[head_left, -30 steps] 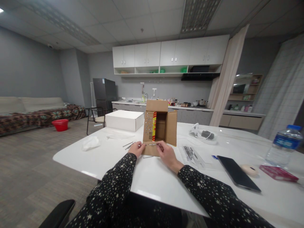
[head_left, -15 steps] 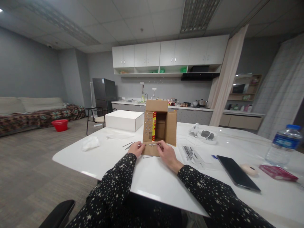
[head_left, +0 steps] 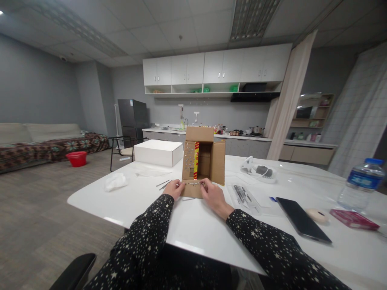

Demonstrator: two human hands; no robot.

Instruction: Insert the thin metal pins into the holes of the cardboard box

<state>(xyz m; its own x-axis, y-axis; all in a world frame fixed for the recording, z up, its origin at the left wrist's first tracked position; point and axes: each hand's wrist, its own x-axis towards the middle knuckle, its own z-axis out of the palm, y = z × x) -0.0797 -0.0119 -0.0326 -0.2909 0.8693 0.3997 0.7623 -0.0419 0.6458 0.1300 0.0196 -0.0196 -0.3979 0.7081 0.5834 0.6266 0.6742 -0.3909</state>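
Note:
An open cardboard box [head_left: 218,163] lies on its side, its opening towards me and its front flap [head_left: 191,193] down on the table. My left hand [head_left: 174,189] is closed at the flap's left edge, thumb and fingers gripping it. Along the flap runs a row of small pale, bead-like pieces [head_left: 194,183]. At the right end of that row, my right hand [head_left: 213,196] is closed in a pinch; whatever sits between its fingertips is too small to make out. More small shiny pieces dot the box's left flap [head_left: 189,155], beside a red and yellow strip [head_left: 196,160].
Thin grey sticks [head_left: 163,183] lie left of my left hand. A clear plastic packet [head_left: 244,198], a black phone [head_left: 302,219], a dark red box [head_left: 353,219] and a water bottle [head_left: 361,185] are to the right. A white box [head_left: 159,153] and crumpled tissue [head_left: 115,182] stand left.

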